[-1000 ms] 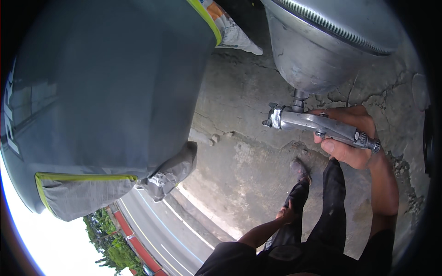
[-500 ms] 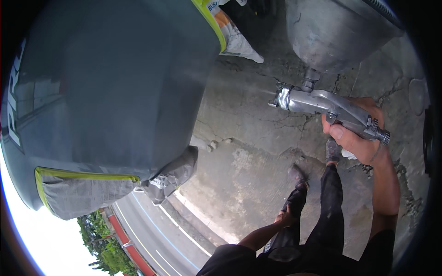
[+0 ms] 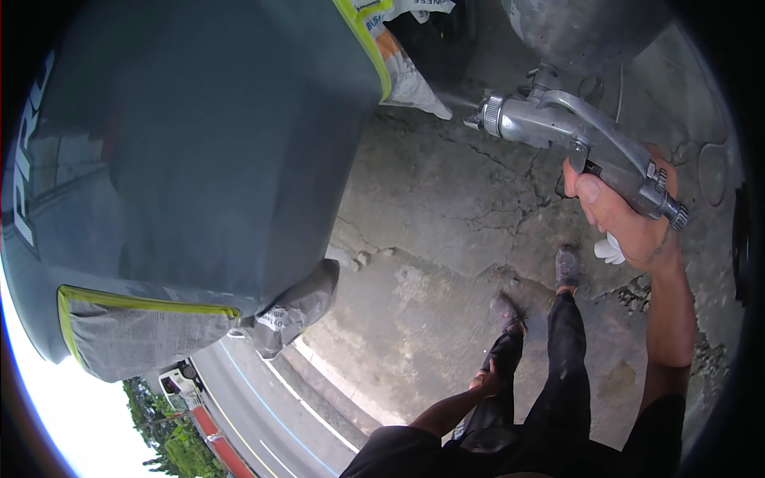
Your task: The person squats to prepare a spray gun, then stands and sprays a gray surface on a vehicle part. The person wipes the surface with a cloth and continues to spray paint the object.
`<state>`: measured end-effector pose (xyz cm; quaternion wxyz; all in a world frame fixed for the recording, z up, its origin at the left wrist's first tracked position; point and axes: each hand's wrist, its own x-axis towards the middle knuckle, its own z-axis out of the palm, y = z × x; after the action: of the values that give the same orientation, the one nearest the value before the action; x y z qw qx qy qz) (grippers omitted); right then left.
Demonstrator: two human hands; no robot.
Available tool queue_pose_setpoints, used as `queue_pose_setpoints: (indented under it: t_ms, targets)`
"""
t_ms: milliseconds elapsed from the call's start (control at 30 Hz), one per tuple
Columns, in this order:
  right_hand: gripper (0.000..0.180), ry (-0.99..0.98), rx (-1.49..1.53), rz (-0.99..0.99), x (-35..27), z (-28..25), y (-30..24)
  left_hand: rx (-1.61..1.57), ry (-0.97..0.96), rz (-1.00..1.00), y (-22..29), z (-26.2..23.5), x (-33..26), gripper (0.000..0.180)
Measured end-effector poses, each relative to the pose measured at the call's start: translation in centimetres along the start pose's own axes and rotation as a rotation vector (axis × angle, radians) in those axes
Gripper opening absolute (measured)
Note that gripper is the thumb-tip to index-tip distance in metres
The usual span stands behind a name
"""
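Observation:
My right hand (image 3: 625,211) is closed round the handle of a silver spray gun (image 3: 550,123), whose metal cup (image 3: 590,32) is cut off by the upper edge. Its nozzle points left, and a faint mist leaves it close to a newspaper flap. To the left stands a large glossy dark-grey vehicle panel (image 3: 207,159), with a gap between it and the gun. Newspaper masking (image 3: 151,338) is fixed along its edge by yellow-green tape (image 3: 147,301). My left hand (image 3: 488,378) rests on my left leg around the knee; its fingers are too small to make out.
Cracked concrete (image 3: 430,191) lies under my shoes. A crumpled newspaper wrap (image 3: 299,311) juts from the panel's lower corner. Beyond a kerb runs a road (image 3: 263,406) with a white vehicle (image 3: 182,384), a red barrier (image 3: 223,446) and trees. A small white object (image 3: 610,248) shows below my right hand.
My right hand has tilted the spray gun and carried its nozzle toward the upper newspaper flap. My left hand stays on my leg. A white vehicle has come into view on the road.

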<state>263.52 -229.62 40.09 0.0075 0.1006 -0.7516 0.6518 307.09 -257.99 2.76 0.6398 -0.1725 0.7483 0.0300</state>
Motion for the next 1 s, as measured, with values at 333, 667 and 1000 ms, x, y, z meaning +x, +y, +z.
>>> queue_pose_setpoints:
  t_ms: [333,667,1000]
  targets:
    - [0.03,0.119,-0.034,0.109,0.4,0.0,-0.9,-0.038,-0.027,0.027,-0.3,0.0,0.2,0.114]
    - [0.031,-0.011,0.135,-0.138,0.5,0.6,-0.3,-0.022,-0.013,0.029,0.0,-0.2,0.1,0.115]
    - [0.031,0.144,-0.044,0.146,1.2,-0.1,-0.7,-0.045,0.007,0.037,-0.3,0.3,0.8,0.105]
